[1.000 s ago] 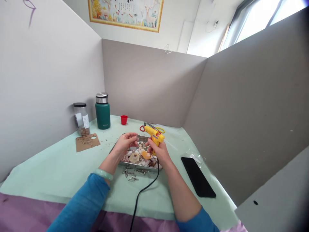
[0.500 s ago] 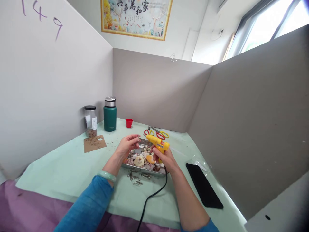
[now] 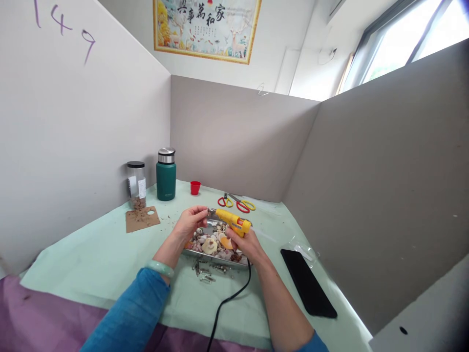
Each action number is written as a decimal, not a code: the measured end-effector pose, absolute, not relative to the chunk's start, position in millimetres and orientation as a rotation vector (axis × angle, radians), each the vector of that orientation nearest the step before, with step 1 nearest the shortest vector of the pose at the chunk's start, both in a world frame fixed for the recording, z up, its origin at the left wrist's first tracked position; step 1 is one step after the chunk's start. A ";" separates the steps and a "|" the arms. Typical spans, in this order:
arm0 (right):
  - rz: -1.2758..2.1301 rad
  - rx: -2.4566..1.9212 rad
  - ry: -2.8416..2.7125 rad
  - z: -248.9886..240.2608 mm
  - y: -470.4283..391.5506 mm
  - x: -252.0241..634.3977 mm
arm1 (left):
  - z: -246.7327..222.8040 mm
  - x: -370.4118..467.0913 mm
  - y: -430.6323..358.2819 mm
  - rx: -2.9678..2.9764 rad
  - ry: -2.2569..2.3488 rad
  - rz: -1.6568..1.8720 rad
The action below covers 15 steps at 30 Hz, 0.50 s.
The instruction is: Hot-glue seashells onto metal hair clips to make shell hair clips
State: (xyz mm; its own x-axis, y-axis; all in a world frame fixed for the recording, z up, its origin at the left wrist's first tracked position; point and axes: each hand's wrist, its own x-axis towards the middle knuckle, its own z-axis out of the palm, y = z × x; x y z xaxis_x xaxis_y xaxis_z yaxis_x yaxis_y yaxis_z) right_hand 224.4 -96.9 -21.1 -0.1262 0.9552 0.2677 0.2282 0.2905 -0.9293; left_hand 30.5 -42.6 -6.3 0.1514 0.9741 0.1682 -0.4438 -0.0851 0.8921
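Observation:
My right hand [image 3: 244,242] is wrapped round the handle of a yellow glue gun [image 3: 231,219], its black cord running down toward me. The nozzle points left and meets, or nearly meets, a small metal clip [image 3: 209,212] pinched in the fingertips of my left hand [image 3: 192,222]. Whether nozzle and clip touch I cannot tell. Below both hands lies a metal tray [image 3: 216,259] full of seashells [image 3: 209,246], partly hidden by my right hand. Several similar silvery metal clips [image 3: 205,270] are strewn on the cloth in front of the tray.
Behind the tray lie scissors with red and yellow handles [image 3: 242,205] and a red cup [image 3: 195,187]. A green flask [image 3: 166,175], a lidded jar [image 3: 137,186] and a brown card [image 3: 142,220] stand or lie left. On the right are a black slab [image 3: 308,283] and clear plastic packaging [image 3: 304,249].
The glue gun has moved left and slightly down, bringing its nozzle to the clip in my left fingertips. My left hand has stayed nearly still.

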 end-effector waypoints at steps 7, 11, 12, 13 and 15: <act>0.913 -1.137 -1.599 -21.5 -94.6 225.0 | -5.9 30.5 -43.6 1.049 0.679 1.339; 0.910 -1.136 -1.603 -22.0 -94.5 224.9 | -5.5 30.3 -43.5 1.054 0.683 1.331; 0.910 -1.138 -1.601 -22.3 -94.6 224.8 | -4.9 30.3 -43.9 1.055 0.684 1.331; 0.911 -1.140 -1.599 -22.7 -94.6 224.6 | -4.3 30.4 -44.4 1.056 0.684 1.331; 0.913 -1.144 -1.593 -23.4 -94.6 224.3 | -3.1 30.5 -45.4 1.057 0.686 1.331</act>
State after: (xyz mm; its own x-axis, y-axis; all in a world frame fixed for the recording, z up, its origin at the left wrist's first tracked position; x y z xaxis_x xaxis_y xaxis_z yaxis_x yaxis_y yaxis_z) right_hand 224.3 -94.6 -23.4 -0.1229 0.9568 0.2634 0.2567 0.2870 -0.9229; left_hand 30.5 -45.4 -3.1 0.1596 0.9731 0.1659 -0.4298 -0.0828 0.8991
